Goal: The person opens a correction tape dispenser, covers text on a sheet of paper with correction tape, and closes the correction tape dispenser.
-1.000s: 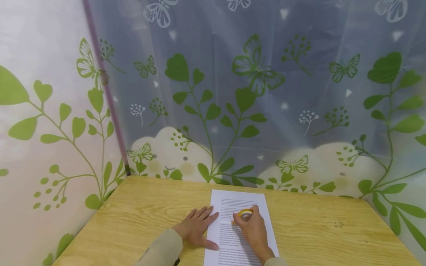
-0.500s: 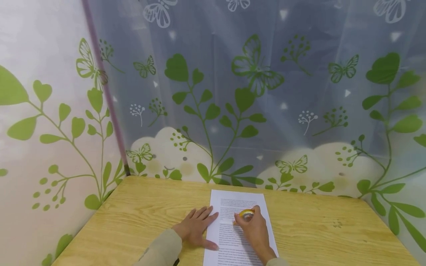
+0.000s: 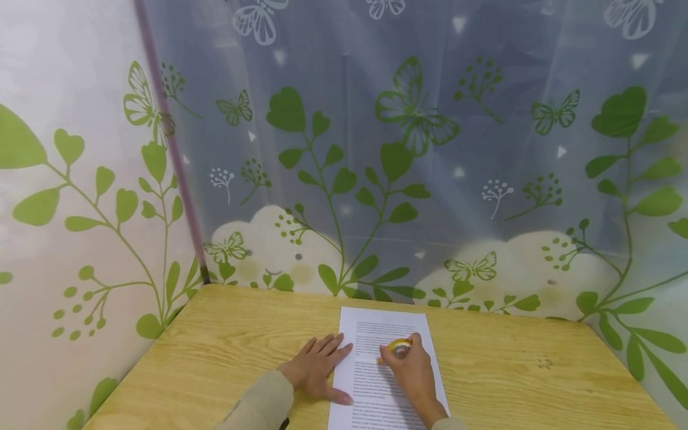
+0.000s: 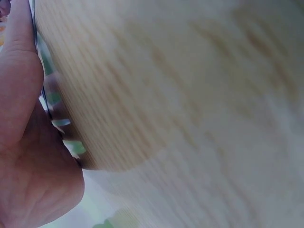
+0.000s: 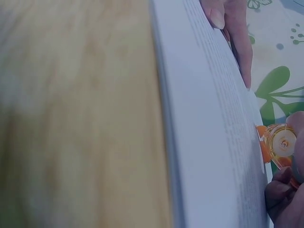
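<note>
R hand [image 3: 412,375] grips tape disp. [image 3: 399,346]; L hand [image 3: 317,369] touching ptd. sheet [image 3: 373,388].

Right of the printed page [image 3: 371,382], a wide lane of wooden tabletop [image 3: 516,370] runs back to the patterned curtain [image 3: 344,209], which closes off the far edge, and another broad stretch lies left of the left hand [image 3: 317,370], bounded by the pale side curtain [image 3: 32,257]. Over the page, the spread left hand blocks part of the left margin with its thumb and index finger, its sleeve [image 3: 263,400] closing the near approach there, while the right hand [image 3: 414,373], pinching an orange correction tape [image 3: 399,346], obstructs the right half; a narrow gap between the hands gives passage to the page's open top strip
</note>
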Demonstrator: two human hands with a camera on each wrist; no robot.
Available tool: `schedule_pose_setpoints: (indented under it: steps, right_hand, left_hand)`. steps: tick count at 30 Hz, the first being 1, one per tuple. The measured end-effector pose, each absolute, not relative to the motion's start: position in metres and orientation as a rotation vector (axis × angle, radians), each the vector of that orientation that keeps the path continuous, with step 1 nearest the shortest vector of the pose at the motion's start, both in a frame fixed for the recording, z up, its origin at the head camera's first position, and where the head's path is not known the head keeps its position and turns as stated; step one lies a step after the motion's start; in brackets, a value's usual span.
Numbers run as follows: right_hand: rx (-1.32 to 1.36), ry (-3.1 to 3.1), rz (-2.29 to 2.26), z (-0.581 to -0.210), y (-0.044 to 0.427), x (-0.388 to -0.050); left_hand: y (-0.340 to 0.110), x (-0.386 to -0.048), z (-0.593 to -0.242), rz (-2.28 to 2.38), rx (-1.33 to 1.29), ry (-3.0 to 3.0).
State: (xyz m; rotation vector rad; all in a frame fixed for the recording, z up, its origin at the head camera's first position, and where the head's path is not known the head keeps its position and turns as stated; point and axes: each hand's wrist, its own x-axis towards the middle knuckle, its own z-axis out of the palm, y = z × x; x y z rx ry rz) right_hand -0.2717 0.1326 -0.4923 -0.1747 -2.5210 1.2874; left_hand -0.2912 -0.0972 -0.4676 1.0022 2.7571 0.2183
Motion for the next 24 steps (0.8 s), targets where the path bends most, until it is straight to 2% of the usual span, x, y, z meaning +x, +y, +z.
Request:
schedule_pose_setpoints:
  steps: [24]
  right_hand:
    - [-0.179,-2.505,1.357,-0.4920,0.1410,-0.2696]
  left_hand:
    - [-0.0979,-0.2889,-0.4642,0.240,1.006,2.748]
